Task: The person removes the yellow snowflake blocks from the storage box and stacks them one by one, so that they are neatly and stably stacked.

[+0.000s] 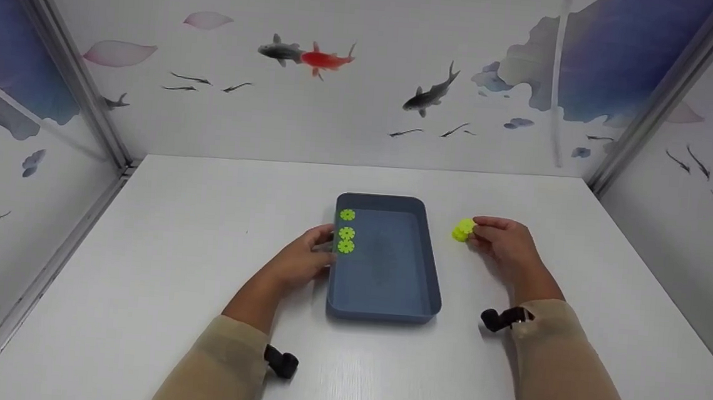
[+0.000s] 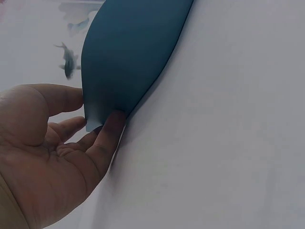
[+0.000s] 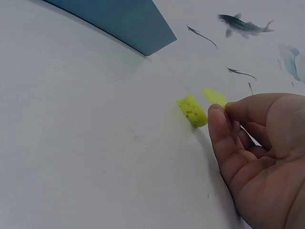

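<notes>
Yellow-green notched disc (image 3: 214, 97) is off the table, right of the tray, pinched between thumb and fingertips of the right hand (image 1: 507, 243); that grip is firmly on it as far as I can see. Stack of like discs (image 3: 191, 112) stands just beside it; can't tell if the two touch. Blue-grey rectangular tray (image 1: 389, 265) sits to the left of the stack, three discs (image 1: 346, 232) in a column along its left inner side: nearer two touching, far one a little apart. Left hand (image 1: 303, 260) is at the tray's left wall, grip on that wall, looks like steadying. All of it is on the white table (image 1: 171, 243); behind, a panel with printed fish (image 1: 329, 58).

Step in hand, my read: taking one disc off the stack. Next move calls for lifting it clear without tipping the stack, over the tray's right wall, and a careful set-down in line with the column, maybe in the wider gap, tray held still.
</notes>
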Tool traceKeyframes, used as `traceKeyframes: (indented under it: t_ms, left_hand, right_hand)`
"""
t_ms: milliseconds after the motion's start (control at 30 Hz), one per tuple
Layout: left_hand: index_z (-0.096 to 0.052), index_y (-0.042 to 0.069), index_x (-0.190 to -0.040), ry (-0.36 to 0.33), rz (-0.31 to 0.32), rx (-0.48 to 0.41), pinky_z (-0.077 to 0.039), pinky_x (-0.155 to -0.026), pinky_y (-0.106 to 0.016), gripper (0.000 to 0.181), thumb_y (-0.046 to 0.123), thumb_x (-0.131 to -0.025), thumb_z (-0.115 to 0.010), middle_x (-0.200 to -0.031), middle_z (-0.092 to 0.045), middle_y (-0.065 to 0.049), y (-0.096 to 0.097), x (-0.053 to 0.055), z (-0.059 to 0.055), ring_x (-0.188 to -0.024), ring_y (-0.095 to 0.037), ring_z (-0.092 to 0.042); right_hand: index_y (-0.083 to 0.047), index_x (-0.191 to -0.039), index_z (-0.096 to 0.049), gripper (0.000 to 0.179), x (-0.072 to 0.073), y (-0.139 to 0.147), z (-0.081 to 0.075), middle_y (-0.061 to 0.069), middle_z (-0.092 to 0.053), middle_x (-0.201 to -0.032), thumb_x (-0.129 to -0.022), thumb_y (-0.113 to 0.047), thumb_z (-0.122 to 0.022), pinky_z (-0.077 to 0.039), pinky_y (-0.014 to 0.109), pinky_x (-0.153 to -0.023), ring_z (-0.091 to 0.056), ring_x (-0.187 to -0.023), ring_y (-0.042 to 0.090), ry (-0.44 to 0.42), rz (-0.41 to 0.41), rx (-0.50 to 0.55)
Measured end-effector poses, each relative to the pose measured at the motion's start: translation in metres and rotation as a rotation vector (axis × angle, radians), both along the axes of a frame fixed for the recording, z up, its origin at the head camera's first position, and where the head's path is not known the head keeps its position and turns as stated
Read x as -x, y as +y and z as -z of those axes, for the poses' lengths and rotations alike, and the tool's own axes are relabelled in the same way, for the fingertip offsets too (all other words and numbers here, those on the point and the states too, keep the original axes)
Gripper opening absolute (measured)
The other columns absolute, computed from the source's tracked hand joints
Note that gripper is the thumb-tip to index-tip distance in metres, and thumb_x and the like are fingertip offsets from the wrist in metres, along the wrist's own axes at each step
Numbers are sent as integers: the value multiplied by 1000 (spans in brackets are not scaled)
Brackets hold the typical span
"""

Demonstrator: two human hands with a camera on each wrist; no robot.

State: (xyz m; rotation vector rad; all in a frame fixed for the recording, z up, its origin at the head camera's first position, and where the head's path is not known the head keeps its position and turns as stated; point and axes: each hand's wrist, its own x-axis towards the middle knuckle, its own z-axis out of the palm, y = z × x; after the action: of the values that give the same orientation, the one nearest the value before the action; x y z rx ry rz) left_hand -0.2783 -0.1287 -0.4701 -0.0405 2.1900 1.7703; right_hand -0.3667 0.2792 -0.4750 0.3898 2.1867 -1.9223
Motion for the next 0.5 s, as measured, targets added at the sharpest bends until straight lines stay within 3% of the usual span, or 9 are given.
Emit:
traceKeyframes:
  t_ms: [500]
  left_hand:
    - [-33, 21, -169, -4, 1, -23, -48, -123, -49, 71, 14, -105, -63, -173, -38, -3, 0, -2, -1, -156, -27, -46]
  right_hand:
    - [-6, -143, -63, 41, 0, -3, 3, 12, -62, -138, -105, -18, -70, -62, 22, -95, -72, -99, 12, -30, 30, -4]
